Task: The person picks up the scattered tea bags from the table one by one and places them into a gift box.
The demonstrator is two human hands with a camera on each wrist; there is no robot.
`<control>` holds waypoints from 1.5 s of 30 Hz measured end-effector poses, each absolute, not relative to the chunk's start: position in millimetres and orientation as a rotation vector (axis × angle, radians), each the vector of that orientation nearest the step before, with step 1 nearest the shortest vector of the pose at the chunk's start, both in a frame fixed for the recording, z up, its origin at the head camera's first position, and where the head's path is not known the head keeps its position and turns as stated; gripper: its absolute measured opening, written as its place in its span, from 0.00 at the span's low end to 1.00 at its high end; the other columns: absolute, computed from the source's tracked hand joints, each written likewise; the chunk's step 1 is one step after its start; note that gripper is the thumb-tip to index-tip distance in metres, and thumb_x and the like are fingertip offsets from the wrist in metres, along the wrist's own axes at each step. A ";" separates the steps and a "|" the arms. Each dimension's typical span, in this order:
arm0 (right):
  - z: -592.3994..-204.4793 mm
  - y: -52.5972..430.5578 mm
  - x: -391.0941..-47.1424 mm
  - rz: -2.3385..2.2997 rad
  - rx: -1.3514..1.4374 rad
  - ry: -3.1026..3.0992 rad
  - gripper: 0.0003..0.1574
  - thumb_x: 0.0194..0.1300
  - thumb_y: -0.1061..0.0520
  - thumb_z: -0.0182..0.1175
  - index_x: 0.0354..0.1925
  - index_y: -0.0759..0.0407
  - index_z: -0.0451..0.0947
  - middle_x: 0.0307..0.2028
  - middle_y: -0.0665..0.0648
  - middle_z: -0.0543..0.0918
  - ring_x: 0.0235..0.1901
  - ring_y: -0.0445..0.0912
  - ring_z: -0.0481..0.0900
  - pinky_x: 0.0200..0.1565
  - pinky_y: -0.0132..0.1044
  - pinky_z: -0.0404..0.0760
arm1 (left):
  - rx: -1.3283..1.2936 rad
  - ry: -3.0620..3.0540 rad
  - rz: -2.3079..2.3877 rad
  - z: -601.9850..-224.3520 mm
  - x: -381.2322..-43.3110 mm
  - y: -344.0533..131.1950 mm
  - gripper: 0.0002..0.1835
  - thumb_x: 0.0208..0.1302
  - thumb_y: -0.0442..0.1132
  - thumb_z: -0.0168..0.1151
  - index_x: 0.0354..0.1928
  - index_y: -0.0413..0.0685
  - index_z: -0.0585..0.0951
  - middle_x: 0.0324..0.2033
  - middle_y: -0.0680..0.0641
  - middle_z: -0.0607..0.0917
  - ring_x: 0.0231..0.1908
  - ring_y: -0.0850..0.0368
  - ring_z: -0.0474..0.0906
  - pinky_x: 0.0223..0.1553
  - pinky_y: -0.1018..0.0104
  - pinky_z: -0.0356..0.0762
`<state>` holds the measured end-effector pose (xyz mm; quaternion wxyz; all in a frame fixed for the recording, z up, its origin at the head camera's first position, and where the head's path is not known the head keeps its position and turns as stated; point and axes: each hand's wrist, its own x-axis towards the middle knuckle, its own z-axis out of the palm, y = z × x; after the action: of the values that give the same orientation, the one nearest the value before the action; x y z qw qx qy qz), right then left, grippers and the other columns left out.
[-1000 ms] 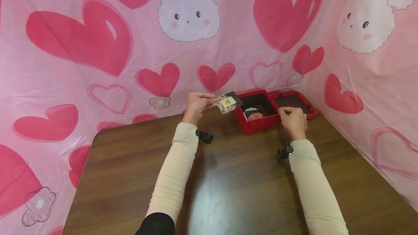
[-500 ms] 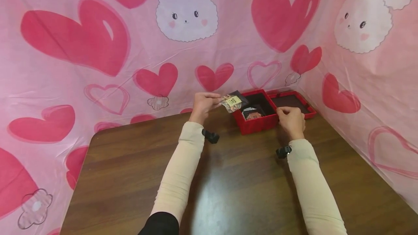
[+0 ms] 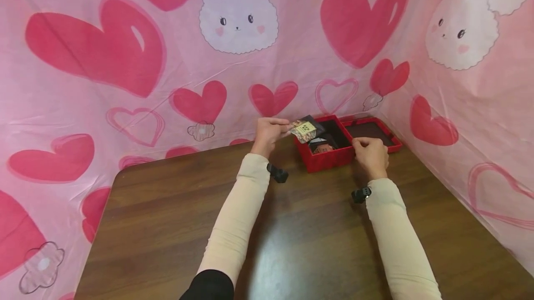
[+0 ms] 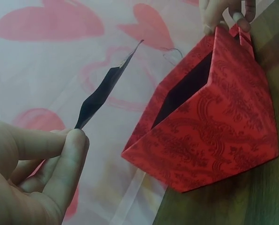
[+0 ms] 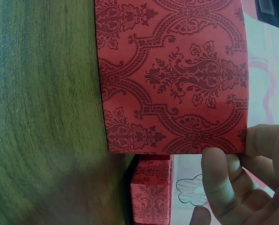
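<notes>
My left hand (image 3: 270, 135) pinches a small flat packet (image 3: 306, 129) by its edge, between thumb and fingers. The packet has a black part, a patterned part and a yellow label; the left wrist view shows its thin dark side (image 4: 99, 101). It is held above the left side of an uncovered red patterned box (image 3: 329, 159). My right hand (image 3: 372, 155) pinches the box's near right corner, with fingertips and thumb on its wall (image 5: 177, 79). Inside the box lie some flat pieces (image 3: 323, 146), white, black and reddish; the packet partly covers the view of them.
The red lid (image 3: 394, 147), dark inside, lies just right of the box. Both stand at the far right of a brown wooden table (image 3: 175, 212). A pink cloth (image 3: 158, 59) with hearts and rabbits hangs behind and on the right.
My left hand has moved right with the packet, from beside the box to over its left side. The right hand has stayed on the box corner.
</notes>
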<state>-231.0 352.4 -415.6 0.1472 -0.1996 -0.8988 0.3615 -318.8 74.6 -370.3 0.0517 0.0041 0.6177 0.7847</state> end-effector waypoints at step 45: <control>-415.4 350.4 -229.8 1.028 -0.620 -2.557 0.19 0.69 0.41 0.56 0.48 0.42 0.89 0.38 0.58 0.88 0.51 0.65 0.78 0.46 0.64 0.76 | 0.096 1.895 2.350 -368.3 -318.9 123.0 0.11 0.56 0.18 0.69 0.42 0.26 0.86 0.42 0.34 0.86 0.31 0.53 0.86 0.38 0.59 0.87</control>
<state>-229.8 350.4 -415.4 0.1575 -0.2169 -0.8939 0.3594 -318.9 123.0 -368.3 0.0607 0.0317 0.6262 0.7767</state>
